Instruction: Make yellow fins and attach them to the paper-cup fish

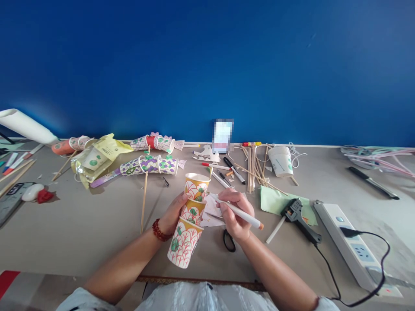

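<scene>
My left hand (174, 214), with a beaded bracelet at the wrist, grips a chain of three joined paper cups (185, 242) from the left side. Red scallop lines, orange patches and green spots decorate the cups. My right hand (236, 214) is closed around a white marker (241, 213) with an orange end. The marker's other end points at the cups; whether it touches them I cannot tell. Beneath my hands lie white paper pieces (212, 219) and scissors (229, 240), partly hidden with one black handle loop showing.
Decorated cup fish (149, 166) on sticks lie at the back left, beside a yellow package (100, 157). Wooden sticks (250, 168), a white cup (280, 162) and a phone (222, 136) stand behind. At right are a glue gun (300, 218) and power strip (348, 246) with a cord.
</scene>
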The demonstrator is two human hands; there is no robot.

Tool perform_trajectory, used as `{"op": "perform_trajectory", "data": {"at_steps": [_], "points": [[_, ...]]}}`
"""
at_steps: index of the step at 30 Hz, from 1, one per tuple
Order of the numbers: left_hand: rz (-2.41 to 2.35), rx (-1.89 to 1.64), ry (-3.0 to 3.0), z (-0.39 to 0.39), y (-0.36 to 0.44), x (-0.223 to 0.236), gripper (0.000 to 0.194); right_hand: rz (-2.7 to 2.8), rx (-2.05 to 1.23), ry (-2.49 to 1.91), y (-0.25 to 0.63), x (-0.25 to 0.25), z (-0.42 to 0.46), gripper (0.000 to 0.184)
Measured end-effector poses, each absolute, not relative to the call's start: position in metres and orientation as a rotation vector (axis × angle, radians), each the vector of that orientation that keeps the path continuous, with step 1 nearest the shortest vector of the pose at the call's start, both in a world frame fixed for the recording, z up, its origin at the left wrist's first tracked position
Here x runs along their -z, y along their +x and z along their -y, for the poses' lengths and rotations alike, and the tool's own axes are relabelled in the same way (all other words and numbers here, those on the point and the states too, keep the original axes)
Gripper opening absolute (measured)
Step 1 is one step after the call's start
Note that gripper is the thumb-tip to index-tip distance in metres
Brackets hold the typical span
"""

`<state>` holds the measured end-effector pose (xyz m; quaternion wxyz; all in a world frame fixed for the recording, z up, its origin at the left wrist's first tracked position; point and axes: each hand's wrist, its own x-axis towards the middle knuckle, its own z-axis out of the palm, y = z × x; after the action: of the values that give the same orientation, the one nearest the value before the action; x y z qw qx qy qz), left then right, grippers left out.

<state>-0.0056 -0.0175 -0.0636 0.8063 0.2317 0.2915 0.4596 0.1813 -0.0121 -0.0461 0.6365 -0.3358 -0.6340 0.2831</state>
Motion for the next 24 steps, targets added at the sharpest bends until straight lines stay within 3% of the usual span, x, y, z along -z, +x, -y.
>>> {"op": "perform_trajectory", "data": {"at_steps": [12, 20, 24], "points": [[-0.639, -1.003, 0.506, 0.017, -0.008, 0.067, 0.043, 1.440, -0.640, -0.760, 0.182, 0.047, 0.011, 0.005], [-0.403, -0.779, 0.425, 0.012, -0.024, 0.068, 0.068, 1.480, -0.686, -0.757, 0.182, 0.043, 0.013, 0.008], [-0.392, -0.802, 0.442, 0.011, -0.023, 0.066, 0.065, 1.503, -0.691, -0.751, 0.181, 0.041, 0.013, 0.008]]}}
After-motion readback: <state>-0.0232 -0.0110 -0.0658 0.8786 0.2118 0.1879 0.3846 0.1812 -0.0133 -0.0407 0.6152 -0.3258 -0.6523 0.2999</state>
